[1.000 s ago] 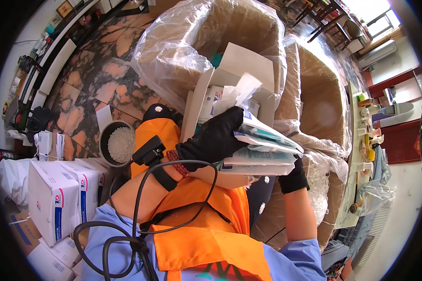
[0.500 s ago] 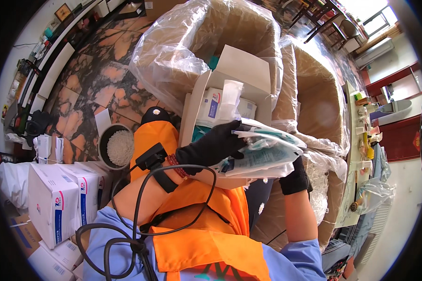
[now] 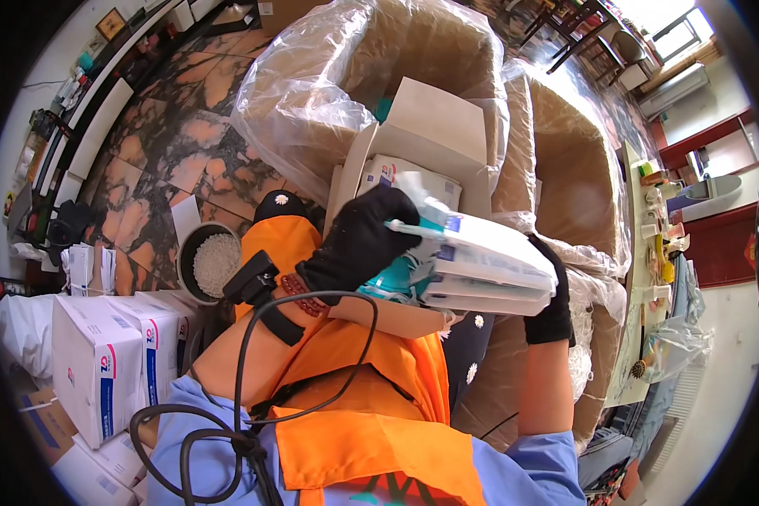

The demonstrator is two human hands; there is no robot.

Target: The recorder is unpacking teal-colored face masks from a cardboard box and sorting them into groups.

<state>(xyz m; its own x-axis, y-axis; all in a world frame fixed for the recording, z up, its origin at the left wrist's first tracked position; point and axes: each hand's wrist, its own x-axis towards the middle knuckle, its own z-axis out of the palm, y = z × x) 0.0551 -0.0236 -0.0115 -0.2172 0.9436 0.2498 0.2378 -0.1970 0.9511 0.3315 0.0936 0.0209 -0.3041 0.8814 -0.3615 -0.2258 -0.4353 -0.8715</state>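
My left hand (image 3: pixel 364 242), in a black glove, is closed on the left end of a stack of flat white and teal packets (image 3: pixel 493 263). Round the stack's right end curls my gloved right hand (image 3: pixel 551 295), its fingers mostly hidden. The stack is held on edge above an open carton (image 3: pixel 437 126) standing in front of me. A white box (image 3: pixel 434 181) with a blue and pink label lies inside the carton. More teal packets (image 3: pixel 390 282) show below my left hand. A blurred whitish translucent piece (image 3: pixel 420 192) is just beyond my left fingers.
Two big cartons lined with clear plastic, one ahead (image 3: pixel 299 110) and one to the right (image 3: pixel 569 160), stand beyond. A bin of white granules (image 3: pixel 217 263) is at left. Several white boxes (image 3: pixel 97 367) are piled at lower left. A black cable (image 3: pixel 243 371) loops over my left arm.
The stack has been tilted from a flatter fan so its packet edges now face me. My left hand has drawn back left, and the translucent piece has tipped and blurred.
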